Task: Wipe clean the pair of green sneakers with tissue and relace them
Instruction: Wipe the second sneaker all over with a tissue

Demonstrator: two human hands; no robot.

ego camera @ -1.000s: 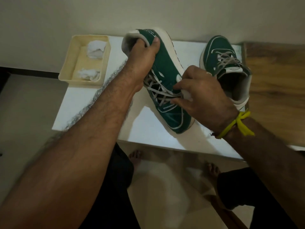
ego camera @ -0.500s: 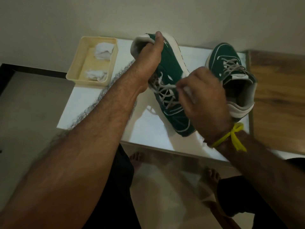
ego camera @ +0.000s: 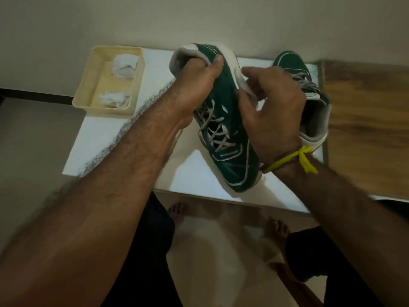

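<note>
Head view: my left hand [ego camera: 199, 78] clamps the sneaker's [ego camera: 223, 111] heel, right hand [ego camera: 272, 107] pinching tissue [ego camera: 244, 86] at two o'clock; hard rubbing could shred it.

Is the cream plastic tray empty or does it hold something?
Not empty. The cream plastic tray holds two crumpled white tissue wads, one toward each end.

Open white table [ego camera: 106, 138] surface lies between tray [ego camera: 87, 89] and held sneaker [ego camera: 228, 111], crossed only by left forearm. Second sneaker [ego camera: 314, 100] blocks the right side, just behind right hand [ego camera: 274, 111]. Wall closes off the far edge; near edge is bare.
</note>
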